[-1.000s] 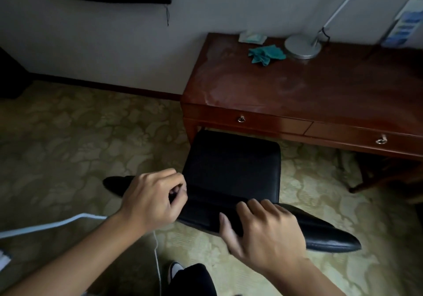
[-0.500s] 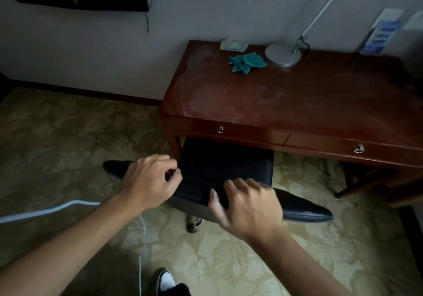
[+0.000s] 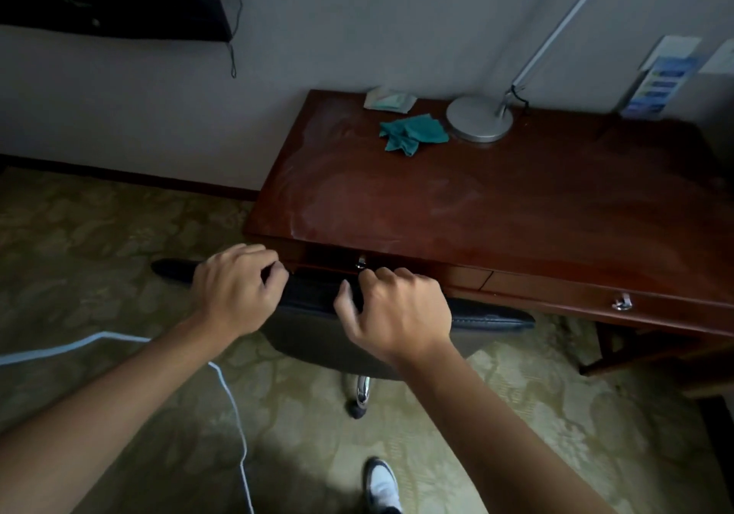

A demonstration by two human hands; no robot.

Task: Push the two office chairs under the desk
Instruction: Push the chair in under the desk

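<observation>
A: Both hands on the black padded office chair (image 3: 317,299). Left hand (image 3: 234,291) grip: fingers curled over the top edge of the backrest, left of centre. Right hand (image 3: 397,311) grip: fingers hooked over the same edge, thumb spread off to the side.

B: Where's the chair?

A: Seat hidden beneath the reddish-brown glossy wooden counter (image 3: 496,204); backrest top is right at the counter's front edge, below the left drawer's small metal knob (image 3: 360,262). One chrome leg with a dark caster (image 3: 360,398) shows on the patterned beige carpet (image 3: 119,243).

B: Other stuff?

A: Crumpled teal cloth (image 3: 413,132) just beside the round silver lamp base (image 3: 478,118), on the counter's far side. White cable (image 3: 230,394) on the carpet. White sneaker (image 3: 383,486) at bottom.
</observation>
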